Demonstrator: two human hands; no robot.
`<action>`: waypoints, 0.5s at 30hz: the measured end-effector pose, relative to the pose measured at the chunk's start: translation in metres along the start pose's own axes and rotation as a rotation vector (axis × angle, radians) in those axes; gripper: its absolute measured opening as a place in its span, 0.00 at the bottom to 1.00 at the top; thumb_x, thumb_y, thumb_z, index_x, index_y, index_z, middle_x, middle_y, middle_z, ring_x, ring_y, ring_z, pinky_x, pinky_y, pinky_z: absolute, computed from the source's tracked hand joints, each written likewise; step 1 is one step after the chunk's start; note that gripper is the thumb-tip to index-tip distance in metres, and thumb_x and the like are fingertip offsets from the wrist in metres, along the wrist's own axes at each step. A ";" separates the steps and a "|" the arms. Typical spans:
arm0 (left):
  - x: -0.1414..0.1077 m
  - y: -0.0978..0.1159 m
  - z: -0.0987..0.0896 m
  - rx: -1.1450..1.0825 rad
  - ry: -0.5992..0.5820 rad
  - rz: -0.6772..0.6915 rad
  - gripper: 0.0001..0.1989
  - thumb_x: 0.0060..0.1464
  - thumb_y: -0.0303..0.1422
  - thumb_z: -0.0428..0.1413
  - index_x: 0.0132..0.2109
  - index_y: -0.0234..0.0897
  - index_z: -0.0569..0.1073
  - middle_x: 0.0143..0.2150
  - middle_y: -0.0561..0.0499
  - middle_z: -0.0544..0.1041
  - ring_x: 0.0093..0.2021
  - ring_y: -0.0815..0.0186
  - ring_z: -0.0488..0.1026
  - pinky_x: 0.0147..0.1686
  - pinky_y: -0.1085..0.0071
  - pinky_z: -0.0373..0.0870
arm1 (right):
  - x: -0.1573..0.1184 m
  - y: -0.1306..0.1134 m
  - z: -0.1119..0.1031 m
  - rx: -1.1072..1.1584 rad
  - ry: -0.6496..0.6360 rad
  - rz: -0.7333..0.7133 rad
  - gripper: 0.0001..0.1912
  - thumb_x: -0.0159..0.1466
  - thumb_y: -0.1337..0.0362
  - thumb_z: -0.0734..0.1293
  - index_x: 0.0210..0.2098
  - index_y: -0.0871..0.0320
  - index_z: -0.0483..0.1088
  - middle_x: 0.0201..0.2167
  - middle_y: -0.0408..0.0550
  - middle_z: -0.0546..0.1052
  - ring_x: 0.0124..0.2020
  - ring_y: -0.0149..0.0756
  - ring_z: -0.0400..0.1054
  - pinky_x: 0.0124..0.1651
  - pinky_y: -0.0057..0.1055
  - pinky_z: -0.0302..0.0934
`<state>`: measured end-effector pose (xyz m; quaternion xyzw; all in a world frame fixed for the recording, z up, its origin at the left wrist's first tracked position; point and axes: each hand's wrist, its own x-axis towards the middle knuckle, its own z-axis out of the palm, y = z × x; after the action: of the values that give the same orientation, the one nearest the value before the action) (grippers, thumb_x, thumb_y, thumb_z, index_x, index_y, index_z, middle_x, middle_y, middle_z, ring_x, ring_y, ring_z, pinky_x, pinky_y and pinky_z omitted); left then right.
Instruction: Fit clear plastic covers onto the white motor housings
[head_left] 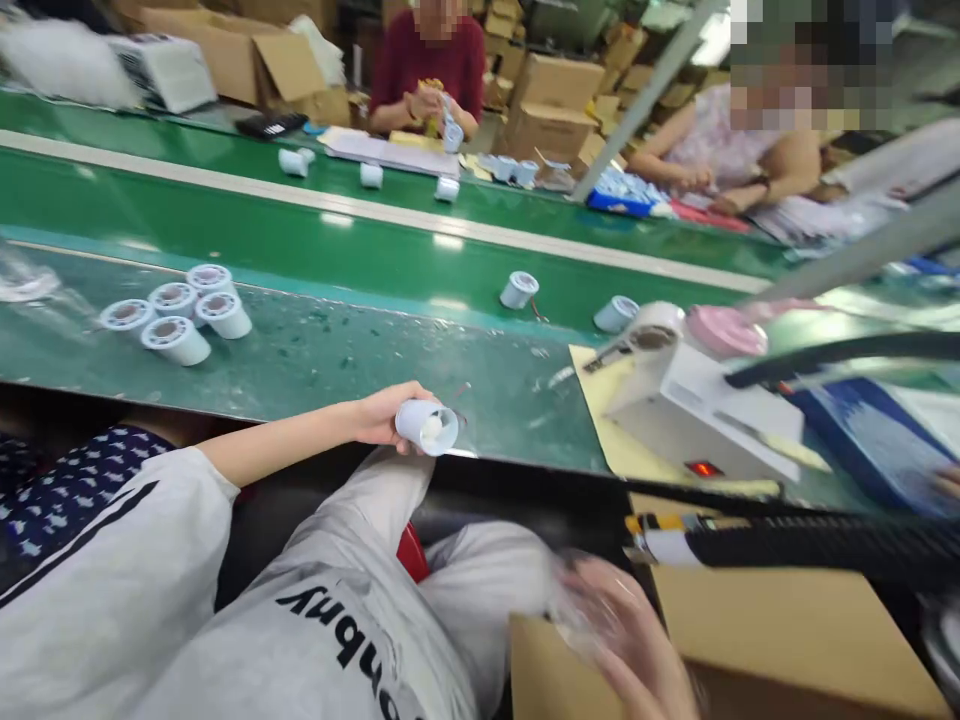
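Note:
My left hand (386,415) is wrapped round a pale blue plastic cylinder (409,418) at the near edge of the bench. Its open end faces right, and a small white part shows inside. Low on the right, my right hand (626,630) is smeared by motion above a cardboard box (562,670). A clear, thin plastic piece (581,610) is in its fingers; its exact kind is too blurred to tell. Left of my left hand, several similar cylinders (176,340) stand together on the green bench (322,345).
A white device (697,400) with a lit red switch stands at right on yellow card. Near it lies a black-sleeved tool (750,545). More cylinders (519,290) sit along the green conveyor (300,235). Two people work on the far side; a patterned garment shows at left.

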<state>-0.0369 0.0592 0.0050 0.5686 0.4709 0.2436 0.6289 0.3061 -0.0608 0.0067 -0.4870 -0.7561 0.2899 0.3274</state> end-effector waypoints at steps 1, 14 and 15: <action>0.005 -0.001 0.017 -0.044 -0.116 -0.017 0.29 0.58 0.55 0.43 0.42 0.34 0.72 0.28 0.48 0.74 0.22 0.66 0.69 0.18 0.71 0.67 | -0.001 -0.003 0.011 -0.055 0.007 -0.054 0.18 0.69 0.53 0.68 0.57 0.46 0.73 0.53 0.52 0.74 0.52 0.49 0.73 0.47 0.45 0.75; -0.002 -0.002 0.072 0.365 -0.116 0.355 0.11 0.57 0.38 0.61 0.45 0.37 0.78 0.43 0.47 0.79 0.43 0.62 0.74 0.47 0.66 0.69 | 0.030 -0.005 0.064 -0.079 -0.074 0.053 0.07 0.59 0.66 0.75 0.36 0.54 0.74 0.52 0.54 0.71 0.48 0.48 0.72 0.46 0.43 0.73; -0.002 -0.005 0.072 0.330 -0.092 0.350 0.15 0.54 0.39 0.65 0.45 0.37 0.78 0.43 0.48 0.79 0.42 0.62 0.74 0.47 0.67 0.69 | 0.029 -0.008 0.064 0.035 -0.064 0.085 0.06 0.61 0.62 0.74 0.34 0.54 0.73 0.50 0.53 0.72 0.46 0.45 0.73 0.46 0.41 0.73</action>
<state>0.0235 0.0211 -0.0053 0.7471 0.3693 0.2426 0.4965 0.2430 -0.0446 -0.0210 -0.5035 -0.7394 0.3323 0.2989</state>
